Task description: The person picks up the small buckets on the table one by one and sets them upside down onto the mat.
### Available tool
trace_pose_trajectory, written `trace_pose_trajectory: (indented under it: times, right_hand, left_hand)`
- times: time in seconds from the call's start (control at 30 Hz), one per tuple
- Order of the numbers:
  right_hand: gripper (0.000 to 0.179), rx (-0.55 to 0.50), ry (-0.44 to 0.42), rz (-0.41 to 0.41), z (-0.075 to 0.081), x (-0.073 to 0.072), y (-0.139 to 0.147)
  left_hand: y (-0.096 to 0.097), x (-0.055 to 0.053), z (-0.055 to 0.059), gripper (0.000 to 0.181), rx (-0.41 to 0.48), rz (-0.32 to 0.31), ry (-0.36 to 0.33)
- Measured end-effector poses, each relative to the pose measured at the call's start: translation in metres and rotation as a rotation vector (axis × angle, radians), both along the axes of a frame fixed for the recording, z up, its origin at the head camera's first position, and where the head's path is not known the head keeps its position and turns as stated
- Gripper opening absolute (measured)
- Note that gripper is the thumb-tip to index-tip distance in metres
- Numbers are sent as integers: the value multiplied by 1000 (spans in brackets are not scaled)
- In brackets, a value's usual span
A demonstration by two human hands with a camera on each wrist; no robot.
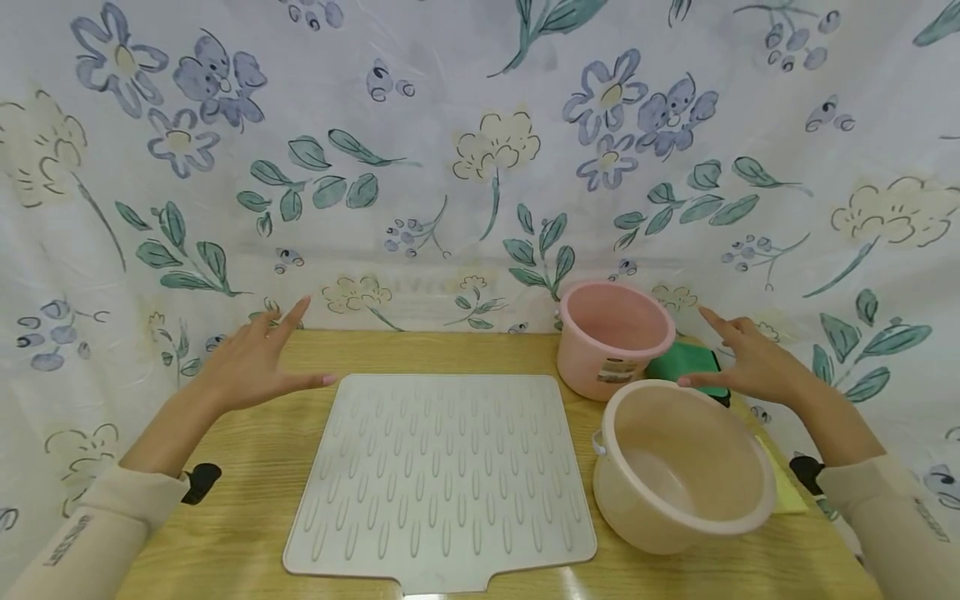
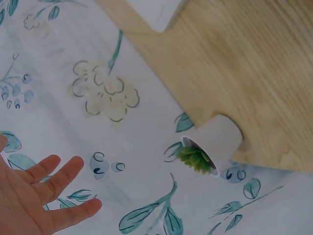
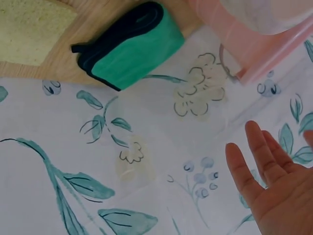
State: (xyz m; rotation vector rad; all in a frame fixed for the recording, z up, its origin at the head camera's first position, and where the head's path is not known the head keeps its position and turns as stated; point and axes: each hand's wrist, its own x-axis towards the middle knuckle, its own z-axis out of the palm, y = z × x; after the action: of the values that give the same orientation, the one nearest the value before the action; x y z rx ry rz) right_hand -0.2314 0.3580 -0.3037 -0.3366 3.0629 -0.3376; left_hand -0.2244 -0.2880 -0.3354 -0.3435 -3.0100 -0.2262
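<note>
Both of the person's hands are raised with nothing in them. The left hand (image 1: 251, 362) hovers over the table's left side, thumb and fingers spread, near the upper left corner of a white drying mat (image 1: 450, 475) with raised oval ridges. On the right, the right hand (image 1: 753, 362) is held the same way beside a cream bucket (image 1: 637, 492); its thumb tip overlaps the bucket's far rim, and contact cannot be told. Behind that bucket stands a pink bucket (image 1: 588, 367). A green folded cloth (image 3: 142, 54) with black edging lies near the right hand.
A white pot (image 2: 222, 139) with a green succulent sits at the table's edge in the left wrist view. A yellow sponge-like sheet (image 3: 32, 29) lies on the wooden table (image 1: 247, 500), partly behind the cream bucket. A floral curtain (image 1: 420, 225) surrounds the table.
</note>
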Motion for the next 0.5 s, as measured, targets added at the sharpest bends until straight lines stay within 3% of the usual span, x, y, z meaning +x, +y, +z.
trace_pose_trajectory:
  times: [0.5]
  right_hand:
    - [108, -75, 27, 10, -16, 41, 19]
  left_hand:
    - [-13, 17, -17, 116, 49, -36, -40]
